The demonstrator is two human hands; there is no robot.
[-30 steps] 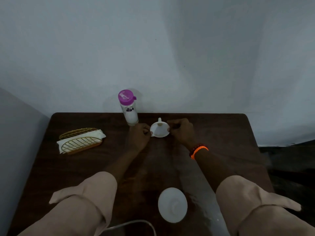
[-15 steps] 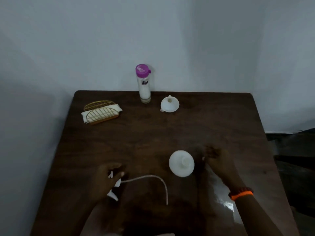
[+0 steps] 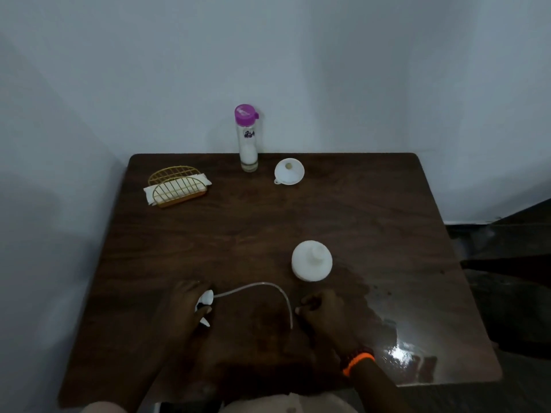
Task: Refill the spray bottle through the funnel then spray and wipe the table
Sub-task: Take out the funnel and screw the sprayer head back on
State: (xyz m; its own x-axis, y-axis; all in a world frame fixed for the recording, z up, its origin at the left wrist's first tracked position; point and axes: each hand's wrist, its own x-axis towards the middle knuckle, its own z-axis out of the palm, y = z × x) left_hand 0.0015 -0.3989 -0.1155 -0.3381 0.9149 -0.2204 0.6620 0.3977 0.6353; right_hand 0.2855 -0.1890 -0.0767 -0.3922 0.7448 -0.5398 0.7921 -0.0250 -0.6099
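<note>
Left hand (image 3: 187,308) fingers clamped on spray head (image 3: 205,302), tube (image 3: 280,293) arcing toward right hand (image 3: 323,312), whose curled fingers' grip can't be told. White spray bottle (image 3: 311,260) uncapped mid-desk (image 3: 372,222); funnel (image 3: 289,171) beside purple-capped refill bottle (image 3: 247,138) at far edge.

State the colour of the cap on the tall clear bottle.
Purple cap, seen best in the head view.

dim, soft-focus frame; glare on the wet table (image 3: 399,353) at near right.
</note>
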